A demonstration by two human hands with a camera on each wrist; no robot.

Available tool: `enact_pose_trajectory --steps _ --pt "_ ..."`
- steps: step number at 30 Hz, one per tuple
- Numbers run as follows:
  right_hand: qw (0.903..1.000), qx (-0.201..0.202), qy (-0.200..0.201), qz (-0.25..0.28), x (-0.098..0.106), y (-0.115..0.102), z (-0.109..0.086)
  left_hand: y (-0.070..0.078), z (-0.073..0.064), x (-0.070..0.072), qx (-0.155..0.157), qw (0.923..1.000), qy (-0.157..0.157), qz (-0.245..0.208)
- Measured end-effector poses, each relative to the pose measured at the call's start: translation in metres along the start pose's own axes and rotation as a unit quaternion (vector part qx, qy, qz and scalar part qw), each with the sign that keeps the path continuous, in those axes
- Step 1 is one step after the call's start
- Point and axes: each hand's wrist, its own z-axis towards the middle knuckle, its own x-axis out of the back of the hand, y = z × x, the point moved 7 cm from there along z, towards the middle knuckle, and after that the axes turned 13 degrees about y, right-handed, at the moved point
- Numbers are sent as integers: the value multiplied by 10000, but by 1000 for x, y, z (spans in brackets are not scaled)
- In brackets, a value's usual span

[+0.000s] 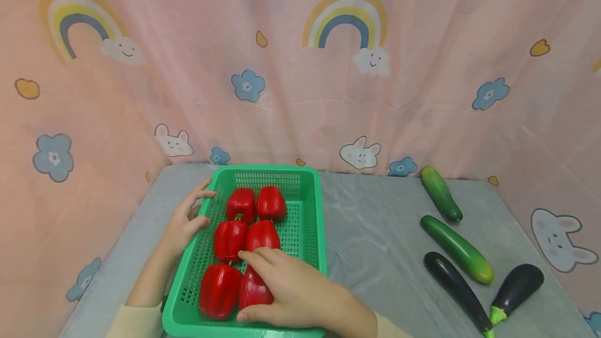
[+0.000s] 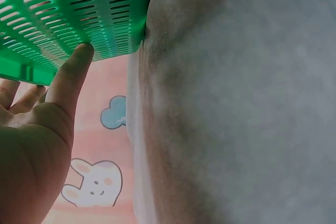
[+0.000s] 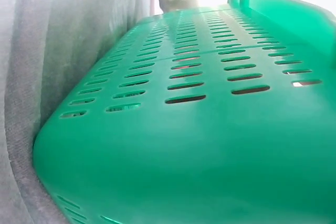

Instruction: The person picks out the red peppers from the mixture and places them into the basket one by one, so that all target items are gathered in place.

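Several red bell peppers (image 1: 230, 240) lie in two columns in a green plastic basket (image 1: 322, 223) with slotted walls. My left hand (image 1: 185, 220) holds the basket's left rim; in the left wrist view its thumb (image 2: 71, 77) presses on the outer slotted wall. Inside the near end of the basket, my right hand (image 1: 293, 288) grips the nearest bell pepper of the right column (image 1: 254, 291), thumb on the near side and fingers over the far side. Part of that pepper is hidden under the palm. The right wrist view shows the basket's outer wall (image 3: 157, 150), with the right hand out of sight.
On the grey cloth-covered table (image 1: 366, 254), right of the basket, lie a short green cucumber-like vegetable (image 1: 441, 194), a longer one (image 1: 457, 248) and two dark eggplants (image 1: 455, 288) (image 1: 518, 286). A pink patterned curtain (image 1: 291, 119) hangs behind the table.
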Motion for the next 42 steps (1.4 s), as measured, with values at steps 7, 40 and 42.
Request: enact_pose_trajectory --steps 7,40,42 --pt "9988 280 -24 -394 -3 -2 -2 -1 -2 -1 -35 10000 32 -48" --pt "9966 414 -401 -580 -12 -2 -2 3 0 -1 -230 9997 60 -69" --pt "9972 389 -364 -528 -11 -1 -2 3 0 -1 -219 9997 59 -74"
